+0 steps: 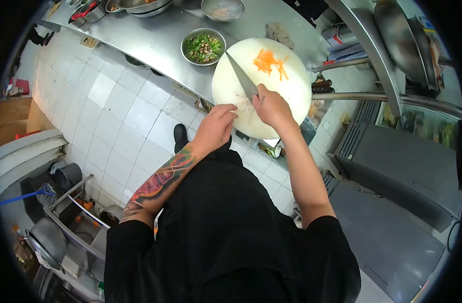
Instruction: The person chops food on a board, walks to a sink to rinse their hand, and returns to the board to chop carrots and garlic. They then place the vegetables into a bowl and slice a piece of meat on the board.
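The right hand (272, 107) was closed around the knife (242, 77) above the board (296, 76); the left hand (220, 126), fingers bent together, was at the board's lower-left edge.

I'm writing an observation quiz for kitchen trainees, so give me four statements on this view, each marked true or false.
1. The bare right hand holds a long grey metal knife. True.
2. Thin orange shreds lie in a bowl. False: they lie on the round white board.
3. A round metal bowl holds chopped green pieces. True.
4. The tattooed forearm is the right one. False: it is the left.
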Demonstrator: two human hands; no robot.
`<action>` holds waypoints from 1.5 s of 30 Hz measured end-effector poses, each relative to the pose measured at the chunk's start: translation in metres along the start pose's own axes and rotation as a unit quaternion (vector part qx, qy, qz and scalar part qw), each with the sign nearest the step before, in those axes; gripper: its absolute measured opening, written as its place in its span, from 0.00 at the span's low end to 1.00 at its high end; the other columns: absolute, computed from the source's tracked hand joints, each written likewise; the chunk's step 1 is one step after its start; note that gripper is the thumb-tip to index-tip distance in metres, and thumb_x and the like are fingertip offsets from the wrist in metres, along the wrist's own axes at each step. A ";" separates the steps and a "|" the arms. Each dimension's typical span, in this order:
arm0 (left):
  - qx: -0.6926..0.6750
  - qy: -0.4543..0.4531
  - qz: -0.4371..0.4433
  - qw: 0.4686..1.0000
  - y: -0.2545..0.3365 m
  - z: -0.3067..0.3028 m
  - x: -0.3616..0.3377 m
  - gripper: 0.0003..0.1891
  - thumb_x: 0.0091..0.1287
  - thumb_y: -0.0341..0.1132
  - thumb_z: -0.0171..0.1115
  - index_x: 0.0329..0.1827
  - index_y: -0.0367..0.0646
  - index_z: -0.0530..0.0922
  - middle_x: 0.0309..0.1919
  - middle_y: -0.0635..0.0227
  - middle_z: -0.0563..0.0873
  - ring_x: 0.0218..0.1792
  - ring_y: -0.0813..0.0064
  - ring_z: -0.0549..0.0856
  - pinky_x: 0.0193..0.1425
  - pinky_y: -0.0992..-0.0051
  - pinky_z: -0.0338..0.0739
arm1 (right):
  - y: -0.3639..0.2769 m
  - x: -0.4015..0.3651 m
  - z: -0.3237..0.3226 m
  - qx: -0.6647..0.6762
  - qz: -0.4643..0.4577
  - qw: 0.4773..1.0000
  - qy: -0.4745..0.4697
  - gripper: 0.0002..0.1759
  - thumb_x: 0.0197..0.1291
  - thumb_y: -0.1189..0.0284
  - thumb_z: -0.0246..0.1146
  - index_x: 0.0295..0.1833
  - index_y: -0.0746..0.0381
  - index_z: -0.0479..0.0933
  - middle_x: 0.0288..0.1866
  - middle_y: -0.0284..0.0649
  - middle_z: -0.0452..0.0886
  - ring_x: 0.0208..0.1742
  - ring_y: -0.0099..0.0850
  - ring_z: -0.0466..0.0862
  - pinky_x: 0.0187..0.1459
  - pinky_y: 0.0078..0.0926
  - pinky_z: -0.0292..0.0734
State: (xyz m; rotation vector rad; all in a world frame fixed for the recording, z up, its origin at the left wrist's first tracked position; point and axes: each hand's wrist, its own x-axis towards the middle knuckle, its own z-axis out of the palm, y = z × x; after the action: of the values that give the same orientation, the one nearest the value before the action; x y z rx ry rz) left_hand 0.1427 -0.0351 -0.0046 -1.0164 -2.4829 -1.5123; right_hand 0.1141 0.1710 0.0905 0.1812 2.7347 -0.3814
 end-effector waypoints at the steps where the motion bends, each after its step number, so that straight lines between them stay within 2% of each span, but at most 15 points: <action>1: -0.001 -0.001 0.000 1.000 0.000 0.000 -0.002 0.13 0.65 0.18 0.66 0.51 0.38 0.84 0.59 0.58 0.86 0.59 0.51 0.85 0.63 0.58 0.83 | 0.004 -0.004 -0.001 0.002 0.003 1.000 0.000 0.15 0.78 0.62 0.59 0.56 0.64 0.75 0.41 0.59 0.89 0.45 0.60 0.89 0.50 0.57 0.82; 14: -0.008 -0.005 0.005 1.000 0.007 -0.001 -0.004 0.11 0.65 0.19 0.67 0.49 0.38 0.84 0.54 0.58 0.87 0.55 0.52 0.86 0.59 0.59 0.83 | -0.006 0.000 0.003 -0.023 -0.005 1.000 0.000 0.16 0.78 0.62 0.58 0.57 0.64 0.77 0.41 0.56 0.90 0.47 0.57 0.91 0.52 0.55 0.84; 19: -0.007 -0.034 0.015 0.999 0.019 0.007 -0.002 0.14 0.60 0.18 0.68 0.48 0.39 0.85 0.51 0.60 0.87 0.54 0.54 0.85 0.59 0.61 0.83 | -0.016 -0.011 -0.025 -0.010 -0.003 1.000 -0.009 0.16 0.78 0.61 0.57 0.57 0.64 0.77 0.43 0.56 0.90 0.49 0.57 0.90 0.53 0.56 0.84; 22: 0.020 -0.065 0.050 0.996 0.016 0.022 -0.004 0.15 0.57 0.19 0.69 0.48 0.40 0.86 0.51 0.62 0.87 0.55 0.56 0.85 0.60 0.62 0.83 | -0.006 0.009 -0.005 0.003 0.015 0.999 -0.052 0.16 0.78 0.61 0.58 0.56 0.64 0.76 0.43 0.57 0.89 0.49 0.57 0.90 0.52 0.56 0.83; 26: 0.082 -0.058 0.084 0.991 0.009 0.047 0.018 0.15 0.56 0.20 0.70 0.47 0.40 0.86 0.51 0.63 0.87 0.55 0.58 0.85 0.60 0.63 0.83 | 0.026 0.002 -0.024 0.010 -0.036 0.999 0.008 0.16 0.77 0.59 0.59 0.55 0.62 0.76 0.44 0.59 0.89 0.49 0.56 0.90 0.51 0.56 0.83; 29: 0.076 -0.032 0.062 0.995 0.007 0.041 0.029 0.16 0.57 0.22 0.72 0.49 0.39 0.85 0.51 0.62 0.86 0.55 0.56 0.85 0.61 0.61 0.82 | 0.033 -0.032 -0.042 -0.018 -0.024 0.999 0.038 0.14 0.77 0.60 0.59 0.56 0.59 0.76 0.42 0.58 0.89 0.47 0.57 0.90 0.50 0.57 0.83; 31: 0.029 0.009 0.006 1.000 0.009 0.031 0.032 0.19 0.59 0.23 0.71 0.55 0.36 0.81 0.53 0.57 0.83 0.57 0.50 0.82 0.63 0.58 0.80 | 0.043 -0.026 -0.008 -0.048 -0.028 0.998 0.032 0.11 0.77 0.63 0.58 0.55 0.57 0.77 0.36 0.54 0.89 0.42 0.57 0.90 0.47 0.56 0.84; 32: 0.046 0.039 -0.026 0.998 0.013 0.028 0.032 0.26 0.58 0.24 0.74 0.61 0.33 0.79 0.57 0.51 0.82 0.59 0.45 0.81 0.66 0.56 0.80 | 0.040 -0.025 -0.001 -0.052 -0.034 0.998 0.030 0.11 0.77 0.64 0.58 0.55 0.58 0.77 0.37 0.54 0.89 0.42 0.57 0.90 0.47 0.55 0.84; 33: 0.045 0.039 -0.021 0.998 0.014 0.029 0.038 0.26 0.58 0.24 0.74 0.61 0.33 0.79 0.57 0.51 0.82 0.59 0.45 0.81 0.66 0.56 0.80 | 0.038 -0.021 0.000 -0.059 -0.045 0.997 0.029 0.11 0.77 0.64 0.59 0.54 0.59 0.78 0.37 0.55 0.89 0.42 0.56 0.90 0.47 0.55 0.84; 35: 0.074 0.081 -0.101 0.989 0.019 0.028 0.037 0.31 0.57 0.25 0.77 0.66 0.32 0.77 0.60 0.47 0.80 0.60 0.41 0.80 0.67 0.54 0.79 | 0.035 -0.023 -0.011 -0.051 -0.042 0.998 0.023 0.11 0.76 0.64 0.59 0.53 0.60 0.78 0.37 0.55 0.89 0.42 0.56 0.91 0.47 0.55 0.84; 36: 0.075 0.032 -0.113 0.990 0.020 0.028 0.040 0.31 0.60 0.25 0.76 0.68 0.32 0.75 0.60 0.48 0.80 0.62 0.43 0.81 0.67 0.55 0.80 | 0.031 -0.024 -0.022 -0.046 -0.043 0.998 0.018 0.11 0.76 0.65 0.59 0.53 0.61 0.78 0.37 0.55 0.89 0.43 0.56 0.91 0.47 0.55 0.84; 39: -0.016 -0.009 -0.046 0.999 0.019 0.035 0.037 0.28 0.61 0.22 0.74 0.66 0.34 0.76 0.62 0.48 0.80 0.59 0.43 0.83 0.65 0.56 0.82 | 0.018 -0.048 -0.045 -0.040 -0.041 0.998 0.014 0.12 0.76 0.64 0.59 0.52 0.62 0.78 0.37 0.56 0.89 0.43 0.55 0.91 0.47 0.55 0.84; 40: -0.016 -0.010 -0.048 0.999 0.018 0.035 0.034 0.28 0.61 0.22 0.74 0.66 0.34 0.76 0.62 0.48 0.80 0.59 0.43 0.83 0.65 0.56 0.82 | 0.030 -0.034 -0.015 -0.052 -0.046 0.998 0.010 0.12 0.77 0.63 0.58 0.52 0.62 0.78 0.37 0.55 0.89 0.43 0.55 0.91 0.47 0.56 0.84; 43: -0.024 0.049 -0.046 0.997 0.016 0.029 0.025 0.23 0.61 0.20 0.72 0.61 0.36 0.79 0.59 0.50 0.82 0.57 0.45 0.84 0.62 0.58 0.83 | 0.024 -0.023 -0.010 -0.047 -0.032 0.998 0.005 0.13 0.79 0.63 0.57 0.51 0.62 0.79 0.37 0.56 0.89 0.44 0.54 0.91 0.48 0.55 0.84; 45: 0.016 -0.011 -0.044 0.999 0.014 0.025 0.013 0.17 0.62 0.18 0.70 0.54 0.37 0.81 0.53 0.53 0.85 0.56 0.47 0.85 0.59 0.58 0.83 | 0.020 -0.028 -0.022 -0.035 -0.038 0.999 0.003 0.14 0.78 0.63 0.56 0.51 0.63 0.79 0.37 0.55 0.89 0.44 0.55 0.91 0.48 0.55 0.84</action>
State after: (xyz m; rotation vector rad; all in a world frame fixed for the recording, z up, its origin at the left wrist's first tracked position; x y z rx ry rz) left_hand 0.1468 -0.0036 -0.0023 -0.9347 -2.5914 -1.4874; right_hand 0.1362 0.1943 0.1160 0.0604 2.7624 -0.3061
